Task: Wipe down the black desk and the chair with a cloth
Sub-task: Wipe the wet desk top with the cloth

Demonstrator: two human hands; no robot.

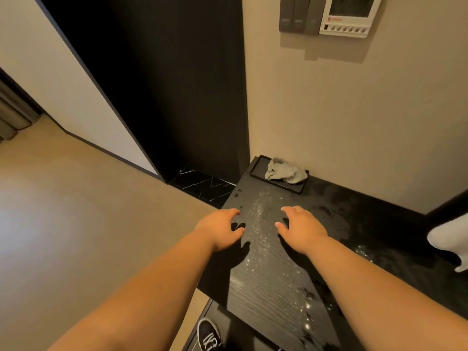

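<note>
The black desk (273,279) runs from the lower middle to the right along the beige wall, its wood-grain top speckled with wet droplets. A crumpled grey cloth (285,172) lies in a shallow black tray (258,165) at the desk's far left corner. My left hand (222,228) hovers over the desk's left edge, fingers spread, holding nothing. My right hand (302,228) is beside it over the wet patch, fingers apart and empty. Both hands are short of the cloth. No chair is in view.
A tall black panel (162,84) stands left of the desk against the wall. A wall control panel (349,16) hangs above. Something white (453,239) sits at the right edge. Beige floor spreads left; my shoe (209,335) shows below the desk edge.
</note>
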